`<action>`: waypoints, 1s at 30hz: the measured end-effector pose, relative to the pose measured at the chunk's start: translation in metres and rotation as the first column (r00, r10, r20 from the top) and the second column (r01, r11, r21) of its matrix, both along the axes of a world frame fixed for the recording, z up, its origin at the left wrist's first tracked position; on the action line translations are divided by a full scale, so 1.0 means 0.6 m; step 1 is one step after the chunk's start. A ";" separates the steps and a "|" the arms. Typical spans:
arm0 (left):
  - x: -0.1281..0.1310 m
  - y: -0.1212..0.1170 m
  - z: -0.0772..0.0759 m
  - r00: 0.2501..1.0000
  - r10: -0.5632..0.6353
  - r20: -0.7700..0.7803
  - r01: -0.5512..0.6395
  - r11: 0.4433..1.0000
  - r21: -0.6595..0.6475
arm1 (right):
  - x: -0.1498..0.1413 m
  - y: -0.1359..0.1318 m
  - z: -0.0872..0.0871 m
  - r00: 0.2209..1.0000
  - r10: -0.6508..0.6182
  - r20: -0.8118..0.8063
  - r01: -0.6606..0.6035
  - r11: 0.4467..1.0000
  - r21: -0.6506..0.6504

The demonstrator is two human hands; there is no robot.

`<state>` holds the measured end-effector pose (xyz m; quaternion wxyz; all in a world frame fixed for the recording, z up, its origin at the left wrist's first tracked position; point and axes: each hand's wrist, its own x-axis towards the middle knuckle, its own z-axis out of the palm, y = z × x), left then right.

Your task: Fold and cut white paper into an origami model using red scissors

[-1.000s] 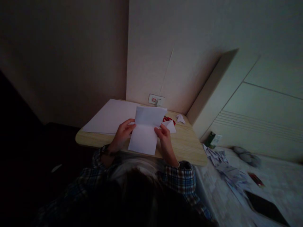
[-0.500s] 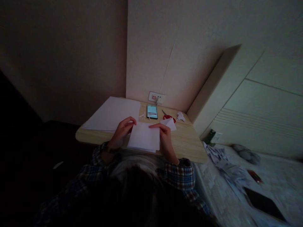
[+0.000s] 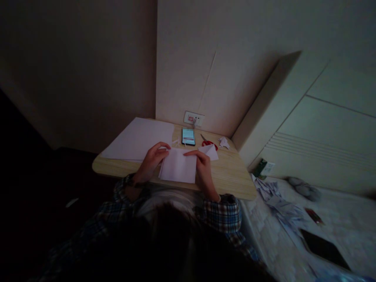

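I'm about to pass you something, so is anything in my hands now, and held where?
Yes, the folded white paper: your left hand at its far left corner, your right hand along its far right edge.

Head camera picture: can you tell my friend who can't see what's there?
A left hand and right hand touch the far edge of white paper on a wooden table. Behind are a lit phone and red-handled scissors; bigger sheets lie left, a bed right.
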<state>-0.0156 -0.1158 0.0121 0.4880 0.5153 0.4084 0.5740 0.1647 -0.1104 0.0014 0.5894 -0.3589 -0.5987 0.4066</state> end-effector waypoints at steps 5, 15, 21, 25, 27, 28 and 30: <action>-0.002 0.007 -0.006 0.997 0.062 0.051 -0.063 0.998 0.010 | -0.003 -0.006 0.011 1.000 -0.009 0.007 0.009 1.000 -0.001; -0.002 0.007 -0.004 0.968 0.140 0.206 -0.158 0.985 0.075 | 0.001 0.010 0.002 0.987 -0.059 0.148 0.063 0.998 -0.025; -0.005 0.009 -0.010 0.970 0.125 0.209 -0.151 0.982 0.115 | 0.000 0.011 0.002 0.990 -0.042 0.135 0.047 0.998 -0.038; -0.005 0.012 -0.013 0.967 0.110 0.230 -0.140 0.983 0.119 | 0.001 0.009 0.006 0.984 -0.021 0.178 0.026 0.999 -0.022; -0.005 0.012 -0.014 0.971 0.104 0.216 -0.131 0.985 0.113 | 0.002 0.009 0.006 0.983 -0.078 0.167 0.082 0.996 -0.019; -0.005 0.013 -0.014 0.975 0.098 0.199 -0.121 0.986 0.110 | 0.001 0.009 0.006 0.983 -0.103 0.153 0.107 0.994 -0.023; -0.005 0.013 -0.014 0.984 0.080 0.156 -0.098 0.989 0.109 | 0.000 0.009 0.004 0.987 -0.110 0.120 0.116 0.992 -0.042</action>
